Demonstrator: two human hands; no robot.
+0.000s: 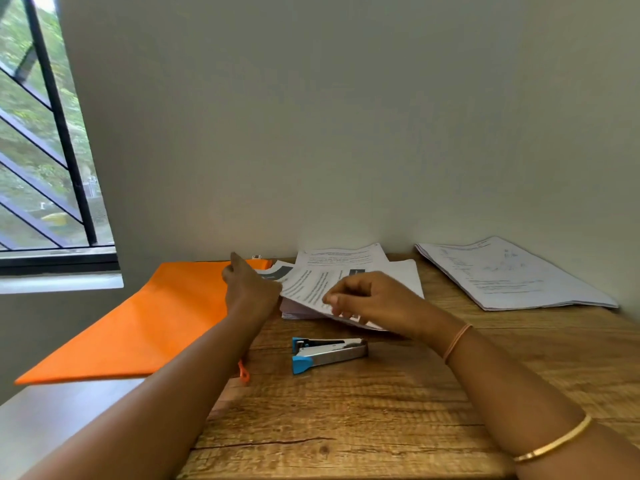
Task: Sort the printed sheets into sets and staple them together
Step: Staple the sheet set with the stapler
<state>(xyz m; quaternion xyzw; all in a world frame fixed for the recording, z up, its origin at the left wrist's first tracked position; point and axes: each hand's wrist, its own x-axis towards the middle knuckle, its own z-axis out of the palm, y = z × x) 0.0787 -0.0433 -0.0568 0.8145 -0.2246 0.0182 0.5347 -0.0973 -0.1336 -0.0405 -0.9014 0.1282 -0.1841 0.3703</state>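
While a blue-and-steel stapler (329,353) is lying near on the grainy wooden table (381,417) and a flat orange folder (149,320) is overhanging its left edge, the right hand (367,299) is pinching the top sheet (311,289) of the middle paper stack (401,275) with curled fingers, the left hand (249,289), its grip unclear, is reaching to the stack's left edge, and another paper set (512,275) is lying far right.

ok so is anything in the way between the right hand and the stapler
Nothing visible. The blue and silver metal stapler lies alone on the bare wooden table, just nearer than the right hand, whose fingers curl onto the white printed sheets.
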